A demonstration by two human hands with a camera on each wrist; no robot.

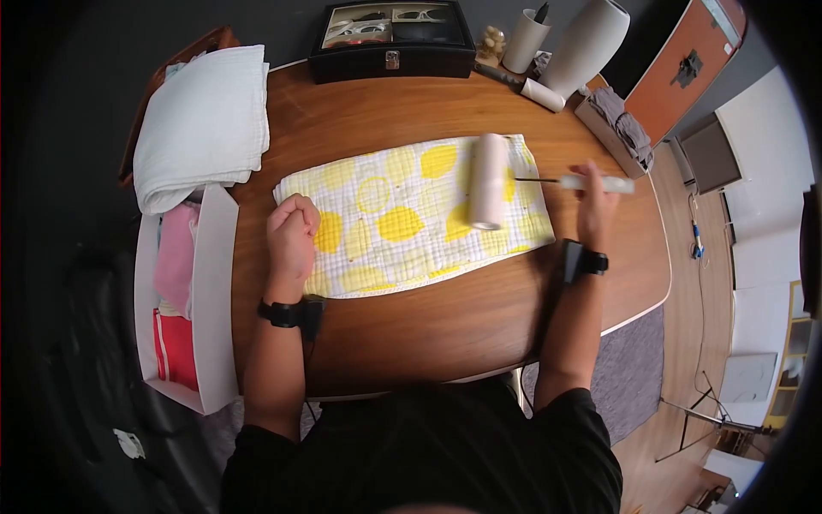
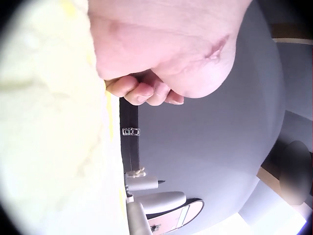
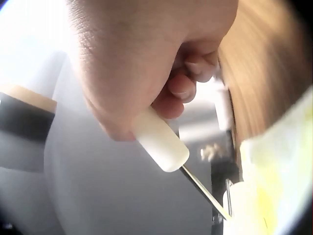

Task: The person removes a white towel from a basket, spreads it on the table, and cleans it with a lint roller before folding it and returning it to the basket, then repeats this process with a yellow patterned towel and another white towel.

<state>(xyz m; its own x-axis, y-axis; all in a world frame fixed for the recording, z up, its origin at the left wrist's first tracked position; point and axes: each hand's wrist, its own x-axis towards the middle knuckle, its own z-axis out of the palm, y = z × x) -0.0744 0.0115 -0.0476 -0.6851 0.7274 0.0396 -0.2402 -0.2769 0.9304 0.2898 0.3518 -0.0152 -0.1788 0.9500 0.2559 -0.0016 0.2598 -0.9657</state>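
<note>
A white cloth with yellow lemon prints lies flat on the wooden table. On its left edge rests my left hand, fingers curled in; the left wrist view shows the curled fingertips with nothing between them. My right hand grips a lint roller by its white handle, just off the cloth's right side. The roller's pale cylinder, blurred in the head view, lies over the right part of the cloth. A thin metal rod joins handle and cylinder.
At left, folded white cloths sit above a white box of pink and red fabric items. A black glasses case stands at the back. Rear right are a white vase, another roller-like item and a box of grey cloth.
</note>
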